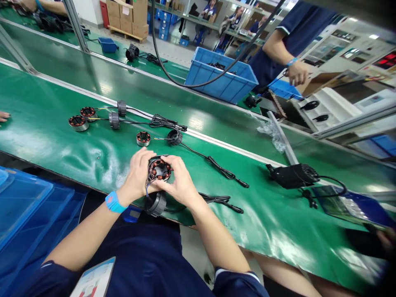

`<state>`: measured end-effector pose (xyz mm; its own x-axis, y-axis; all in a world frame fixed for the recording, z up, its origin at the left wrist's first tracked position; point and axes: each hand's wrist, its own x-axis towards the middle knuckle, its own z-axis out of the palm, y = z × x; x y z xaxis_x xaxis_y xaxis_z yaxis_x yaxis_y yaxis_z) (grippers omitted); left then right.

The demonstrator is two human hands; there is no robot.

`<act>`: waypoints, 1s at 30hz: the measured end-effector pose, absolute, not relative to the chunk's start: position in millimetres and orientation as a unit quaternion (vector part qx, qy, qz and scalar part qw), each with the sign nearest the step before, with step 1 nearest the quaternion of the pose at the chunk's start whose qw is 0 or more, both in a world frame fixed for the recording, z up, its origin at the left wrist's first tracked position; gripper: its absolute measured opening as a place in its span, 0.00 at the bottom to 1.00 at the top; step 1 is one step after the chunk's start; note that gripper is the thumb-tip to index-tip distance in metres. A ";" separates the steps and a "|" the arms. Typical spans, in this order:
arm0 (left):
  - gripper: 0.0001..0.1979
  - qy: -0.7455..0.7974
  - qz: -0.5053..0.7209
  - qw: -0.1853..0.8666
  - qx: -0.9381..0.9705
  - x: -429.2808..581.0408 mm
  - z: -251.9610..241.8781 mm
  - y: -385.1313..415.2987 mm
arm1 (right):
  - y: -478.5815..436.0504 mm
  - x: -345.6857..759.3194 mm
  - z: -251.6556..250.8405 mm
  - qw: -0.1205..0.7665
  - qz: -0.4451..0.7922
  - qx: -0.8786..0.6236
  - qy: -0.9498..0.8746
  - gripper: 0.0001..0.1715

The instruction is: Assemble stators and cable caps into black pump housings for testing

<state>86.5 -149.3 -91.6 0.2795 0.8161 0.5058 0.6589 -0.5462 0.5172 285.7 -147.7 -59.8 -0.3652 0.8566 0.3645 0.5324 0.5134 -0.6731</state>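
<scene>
Between my left hand and my right hand is a round motor stator with copper windings, its open face turned up. Fingers of both hands curl round its sides. Just below it a black ribbed cap lies at the table edge, with a coiled black cable running right. Beyond my hands another stator is wired to a black cap and a cable. Two more stators rest farther left, wired to ribbed caps and bundled cables.
A black motor housing lies on the green table to the right, near a metal bar. Blue bins stand at the lower left. Behind the rail are a blue crate and a co-worker's hand.
</scene>
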 end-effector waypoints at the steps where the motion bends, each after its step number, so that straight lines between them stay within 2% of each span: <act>1: 0.44 0.447 0.405 0.125 0.788 87.1 -93.8 -147.1 | -147.7 286.6 -58.5 0.343 0.259 -0.413 -0.803 0.38; 4: 0.47 0.439 0.438 0.157 0.768 89.1 -99.9 -143.8 | -147.8 286.5 -54.3 0.319 0.302 -0.408 -0.801 0.39; 8: 0.48 0.424 0.447 0.160 0.771 92.0 -103.7 -143.6 | -148.0 281.9 -58.0 0.305 0.222 -0.491 -0.785 0.39; 11: 0.49 0.452 0.474 0.145 0.742 95.1 -103.9 -143.4 | -149.6 284.5 -64.6 0.258 0.213 -0.455 -0.825 0.52; 13: 0.50 0.473 0.496 0.126 0.717 96.5 -99.8 -143.2 | -152.7 287.7 -65.7 0.268 0.203 -0.430 -0.838 0.57; 17: 0.50 0.430 0.552 0.025 0.714 93.7 -79.0 -141.7 | -162.5 287.6 -55.2 0.327 0.105 -0.395 -0.852 0.46; 19: 0.53 0.400 0.570 -0.012 0.718 89.8 -71.8 -138.6 | -163.6 283.7 -50.8 0.340 0.063 -0.397 -0.850 0.48; 22: 0.53 0.415 0.542 0.026 0.730 84.7 -79.2 -130.5 | -153.4 276.1 -57.5 0.305 0.080 -0.433 -0.845 0.51; 26: 0.50 0.466 0.484 0.097 0.734 83.0 -105.3 -122.0 | -132.6 273.3 -69.1 0.243 0.142 -0.458 -0.843 0.44; 28: 0.50 0.471 0.488 0.097 0.729 83.5 -110.0 -121.7 | -133.6 276.6 -62.1 0.253 0.149 -0.451 -0.843 0.44; 30: 0.48 0.466 0.506 0.060 0.723 83.6 -105.0 -124.2 | -148.2 279.1 -50.8 0.324 0.166 -0.442 -0.820 0.38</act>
<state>83.6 -124.2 -105.0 0.0536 0.7347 0.6762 0.6139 -0.5584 0.5580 279.1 -148.2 -50.8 -0.3986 0.8325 0.3847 0.6169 0.5538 -0.5592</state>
